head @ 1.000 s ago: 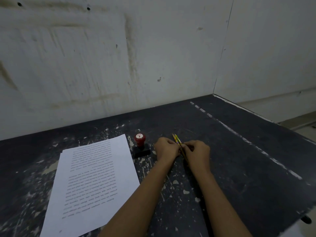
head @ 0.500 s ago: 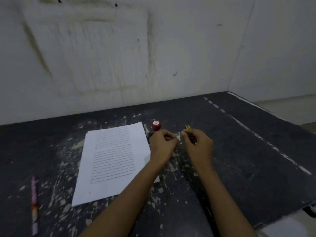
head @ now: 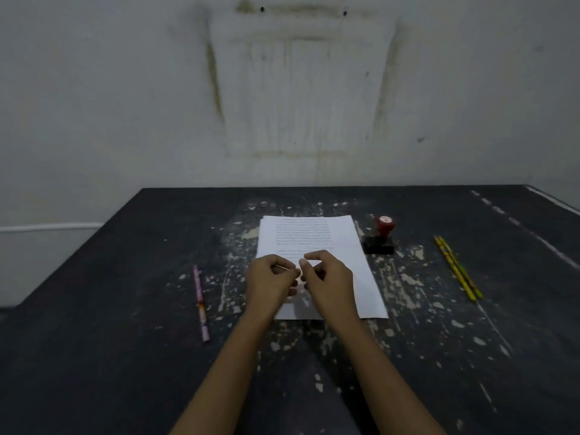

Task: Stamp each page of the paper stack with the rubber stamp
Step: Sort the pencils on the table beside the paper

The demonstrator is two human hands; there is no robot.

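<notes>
Left hand (head: 270,283) and right hand (head: 330,282) moved over the printed paper stack (head: 314,235).

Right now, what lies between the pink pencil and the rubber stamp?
The paper stack, with left hand and right hand over it, per the head view.

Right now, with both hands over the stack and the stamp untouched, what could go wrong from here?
1. The left hand and right hand bunch their fingertips together over the paper stack; what they pinch is too small to tell. A careless pull might skew the sheets.
2. The rubber stamp stands close to the stack's right edge; a hasty reach by the right hand might tip it onto the top page and smudge it.
</notes>
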